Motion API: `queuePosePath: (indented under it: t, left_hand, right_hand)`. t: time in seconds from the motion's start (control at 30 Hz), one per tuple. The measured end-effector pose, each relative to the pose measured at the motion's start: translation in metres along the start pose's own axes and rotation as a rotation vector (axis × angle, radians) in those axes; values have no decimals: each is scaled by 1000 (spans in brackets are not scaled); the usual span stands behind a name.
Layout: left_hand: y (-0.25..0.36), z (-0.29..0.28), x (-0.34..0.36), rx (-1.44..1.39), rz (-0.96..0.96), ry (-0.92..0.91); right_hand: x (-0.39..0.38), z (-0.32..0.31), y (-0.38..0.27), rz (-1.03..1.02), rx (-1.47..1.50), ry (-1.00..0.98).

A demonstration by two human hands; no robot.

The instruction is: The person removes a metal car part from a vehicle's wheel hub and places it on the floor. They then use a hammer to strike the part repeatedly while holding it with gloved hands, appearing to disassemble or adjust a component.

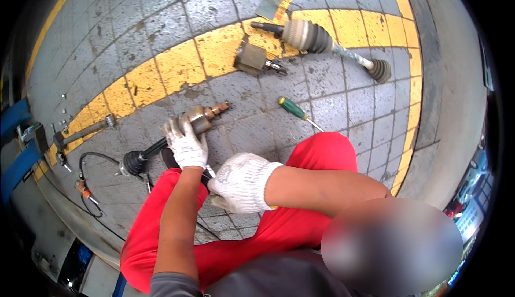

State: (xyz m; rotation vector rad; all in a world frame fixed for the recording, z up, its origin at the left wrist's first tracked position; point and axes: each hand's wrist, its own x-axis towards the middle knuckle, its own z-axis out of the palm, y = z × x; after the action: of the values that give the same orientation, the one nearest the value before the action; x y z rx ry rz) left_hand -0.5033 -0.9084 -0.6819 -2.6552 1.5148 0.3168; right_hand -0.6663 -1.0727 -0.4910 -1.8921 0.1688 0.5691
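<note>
A drive shaft (155, 147) lies slantwise on the tiles in front of my left knee, with a black rubber boot at its near left end and a rusty splined stub at the other. My left hand (185, 144), in a white knit glove, is wrapped over the shaft beside its metal joint housing (198, 119). My right hand (241, 182), also gloved, is closed between my knees, lower and to the right. A short pale, thin piece (210, 171) shows by its fingers; I cannot tell what it is.
A second drive shaft (351, 54) lies far right, near a loose joint housing (251, 58) and a flat packet (272, 5). A green-handled screwdriver (292, 108) rests ahead of my right knee. Left are a ratchet wrench (83, 132), small nuts, a hose (86, 157) and blue metal arms (19, 168).
</note>
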Motion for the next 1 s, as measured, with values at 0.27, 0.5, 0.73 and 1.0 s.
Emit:
queuePosePath:
  t: [0.27, 0.5, 0.73, 1.0]
  left_hand:
    - [-25, 16, -1, 44, 51, -89]
    - [-30, 18, -1, 3, 45, -64]
    - [-24, 13, -1, 0, 40, -88]
    - [-25, 19, 3, -19, 42, -39]
  right_hand:
    - [4, -10, -16, -27, -86, -58]
    - [15, -13, -19, 53, -112, -82]
    - [12, -16, -19, 67, -60, -94]
    - [14, -19, -21, 87, -54, -111]
